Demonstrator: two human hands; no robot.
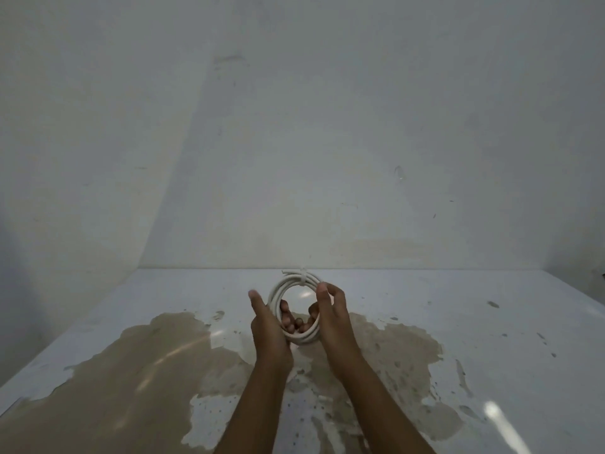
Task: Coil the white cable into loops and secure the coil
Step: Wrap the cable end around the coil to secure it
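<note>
The white cable (pixel 288 285) is wound into a round coil of several loops, standing upright between my hands just above the table. A white tie (pixel 303 276) wraps the loops at the coil's top, with a short cable end sticking out to its left. My left hand (pixel 266 326) cups the coil's left and lower side, its fingers curled in under the loops and its thumb pointing up. My right hand (pixel 334 317) holds the right side, thumb on the outer edge and fingers curled round into the ring.
The table (pixel 474 322) is white with large worn brown patches (pixel 131 371) under and beside my forearms. A plain grey-white wall (pixel 294 126) rises directly behind the table's far edge. A small dark object (pixel 602 275) peeks in at the right edge.
</note>
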